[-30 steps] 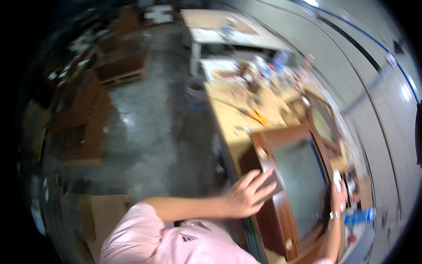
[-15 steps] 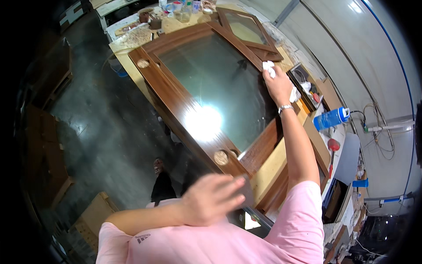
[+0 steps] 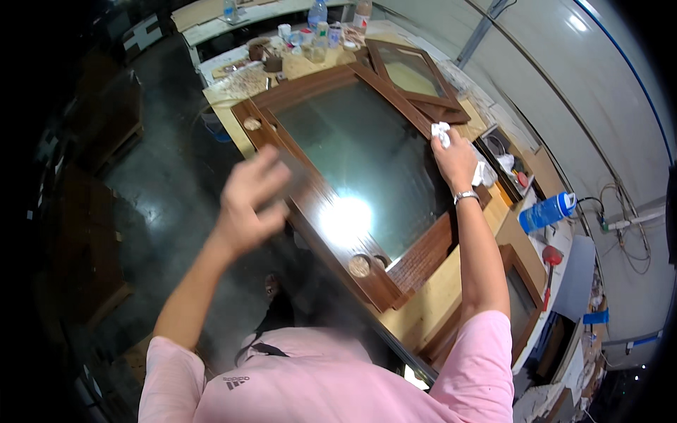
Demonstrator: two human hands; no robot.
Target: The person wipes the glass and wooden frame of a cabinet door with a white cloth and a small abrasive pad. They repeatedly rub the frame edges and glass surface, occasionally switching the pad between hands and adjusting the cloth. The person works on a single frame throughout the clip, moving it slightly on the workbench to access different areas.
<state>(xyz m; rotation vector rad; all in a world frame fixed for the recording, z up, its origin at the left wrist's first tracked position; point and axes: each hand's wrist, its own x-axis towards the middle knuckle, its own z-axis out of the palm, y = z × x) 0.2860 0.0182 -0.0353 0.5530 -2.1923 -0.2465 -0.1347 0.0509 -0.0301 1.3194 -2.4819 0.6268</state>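
A brown wooden cabinet door (image 3: 328,194) with a large glass panel (image 3: 360,148) lies on the workbench in front of me. My right hand (image 3: 455,161) is closed on a crumpled white tissue (image 3: 441,132), at the door's right edge. My left hand (image 3: 252,201), smeared by motion, is over the door's left edge. Its fingers curl around a dark grey flat piece (image 3: 295,173), too blurred to name surely. Round holes (image 3: 359,266) are cut in the left side of the door's frame.
A smaller glazed frame (image 3: 415,77) lies beyond the door, with bottles and cups (image 3: 319,42) at the far end. To the right are a blue water bottle (image 3: 546,213), a red-headed mallet (image 3: 551,257) and an open box of odds and ends (image 3: 502,158).
My left hand has swung up and forward from near my chest to the door's left edge, the dark piece still in it. My right hand keeps its place at the right edge.
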